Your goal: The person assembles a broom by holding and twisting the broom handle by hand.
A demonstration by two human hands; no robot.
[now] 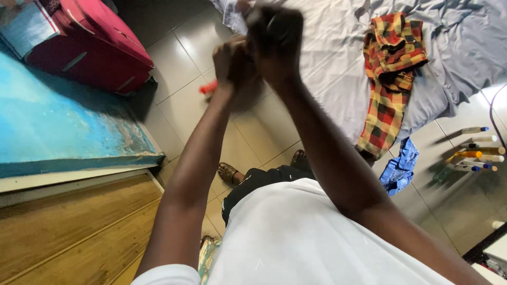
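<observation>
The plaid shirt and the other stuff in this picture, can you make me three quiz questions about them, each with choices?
1. Where does the plaid shirt lie?
A. on the grey sheet
B. on the red suitcase
C. on the wooden door

2. What colour is the small cloth on the tiled floor?
A. green
B. blue
C. white

3. How are the left hand and the right hand held?
A. flat on the floor
B. hanging at the sides
C. raised together, closed

Answers: 1 A, the shirt is spread over the sheet. 2 B, the cloth below the shirt is blue. 3 C, both fists are up in front of the camera; anything inside them is hidden.
</observation>
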